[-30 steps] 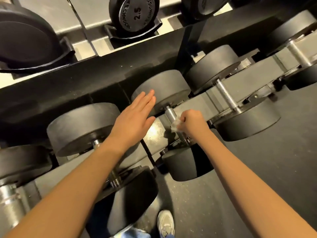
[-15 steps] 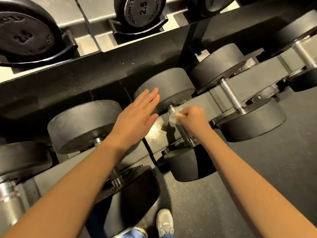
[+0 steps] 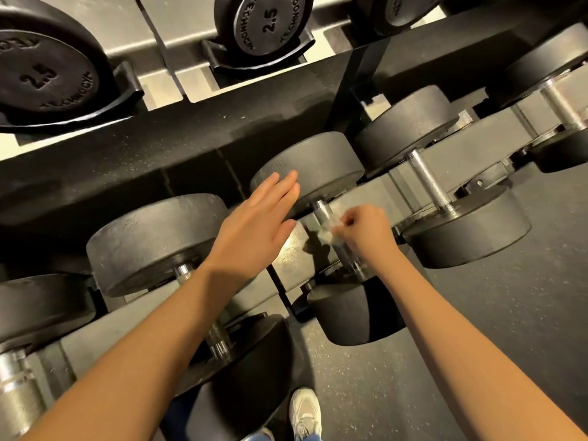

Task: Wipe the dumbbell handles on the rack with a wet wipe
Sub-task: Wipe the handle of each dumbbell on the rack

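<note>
A black dumbbell lies on the lower rack shelf at the middle, with a chrome handle between its two heads. My right hand grips a crumpled white wet wipe against that handle, about halfway along it. My left hand lies flat with straight fingers, its fingertips on the dumbbell's far head. The handle's lower part is hidden behind my right hand.
More black dumbbells sit on the same shelf to the left and right, each with a bare chrome handle. Small 2.5 dumbbells stand on the upper shelf. A white shoe is on the dark speckled floor below.
My right hand with the wipe slid up the handle toward the far head, then back down a little. My left hand stayed on the dumbbell head.
</note>
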Demonstrator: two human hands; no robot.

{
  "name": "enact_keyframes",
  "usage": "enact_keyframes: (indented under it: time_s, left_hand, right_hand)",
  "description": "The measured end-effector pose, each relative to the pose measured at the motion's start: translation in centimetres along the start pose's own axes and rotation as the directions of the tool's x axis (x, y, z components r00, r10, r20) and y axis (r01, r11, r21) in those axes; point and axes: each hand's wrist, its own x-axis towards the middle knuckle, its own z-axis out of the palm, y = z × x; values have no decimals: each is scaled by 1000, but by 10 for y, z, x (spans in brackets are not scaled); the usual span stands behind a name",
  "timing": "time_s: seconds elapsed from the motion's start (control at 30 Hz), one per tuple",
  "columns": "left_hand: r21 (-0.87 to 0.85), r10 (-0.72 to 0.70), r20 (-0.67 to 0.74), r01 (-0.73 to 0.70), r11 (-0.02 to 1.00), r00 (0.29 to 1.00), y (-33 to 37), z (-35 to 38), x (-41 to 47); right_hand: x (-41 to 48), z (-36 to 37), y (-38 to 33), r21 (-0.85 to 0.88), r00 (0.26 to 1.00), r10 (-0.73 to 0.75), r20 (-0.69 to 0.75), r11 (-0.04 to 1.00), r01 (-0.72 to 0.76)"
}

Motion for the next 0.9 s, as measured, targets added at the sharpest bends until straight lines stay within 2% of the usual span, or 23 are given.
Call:
enact_keyframes:
  time_s: [0.07, 0.2, 0.27, 0.43, 0.5, 0.63, 0.73, 0.8, 0.9]
  left_hand:
    - [24, 9, 4, -10, 1000, 1000, -1, 0, 1]
    - [31, 10, 3, -10, 999, 1000, -1, 1, 2]
    - [36, 12, 2, -12, 999, 1000, -2, 1, 2]
    - [53, 16, 1, -16, 998, 1000, -2, 0, 2]
    - [52, 20, 3, -20, 998, 1000, -2, 0, 2]
    - [64, 31, 6, -31, 997, 1000, -3, 1, 2]
    - [76, 46, 1, -46, 996, 999, -4, 1, 2]
    - [82, 54, 3, -54, 995, 999, -5, 1, 3]
    - [102, 60, 10, -61, 993, 998, -6, 1, 4]
  right_hand:
    - [-5, -5, 7, -134, 991, 81, 103, 989, -67]
    - [-6, -6, -5, 32, 998, -45, -42, 998, 47]
    - [-6, -8, -8, 19, 999, -44, -16, 999, 44]
    - [-28, -9, 5, -355, 993, -43, 113, 931, 81]
    - [-29, -7, 4, -403, 992, -72, 107, 909, 110]
    - [-15, 3, -12, -283, 981, -183, -65, 946, 158]
    - [-11, 12, -16, -146, 969, -191, -158, 975, 168]
    - [-13, 12, -10, -120, 978, -149, -144, 984, 132]
    - [-14, 13, -2, -210, 992, -100, -71, 974, 83]
